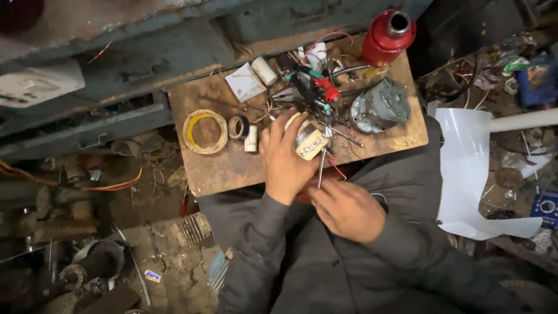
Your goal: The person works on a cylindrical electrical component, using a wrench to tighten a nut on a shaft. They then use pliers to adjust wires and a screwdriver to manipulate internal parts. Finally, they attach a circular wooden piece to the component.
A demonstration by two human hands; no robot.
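The left hand [283,157] was closed around a small cream cylinder [307,141] with a metal band, holding it over the front edge of the wooden tabletop [218,168]. The right hand [347,209] gripped a thin metal rod [321,168] whose tip met the cylinder from below. Two tape rolls [204,131] lay to the left, and a red canister [388,36] stood at the far corner.

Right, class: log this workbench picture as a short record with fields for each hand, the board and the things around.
Left hand: wrapped round a small cream cylinder.
Right hand: holds a thin metal tool whose tip points up at the cylinder.
Surface: worn wooden board.
Nearby: yellow tape roll, grey motor, red canister, tangled wires.
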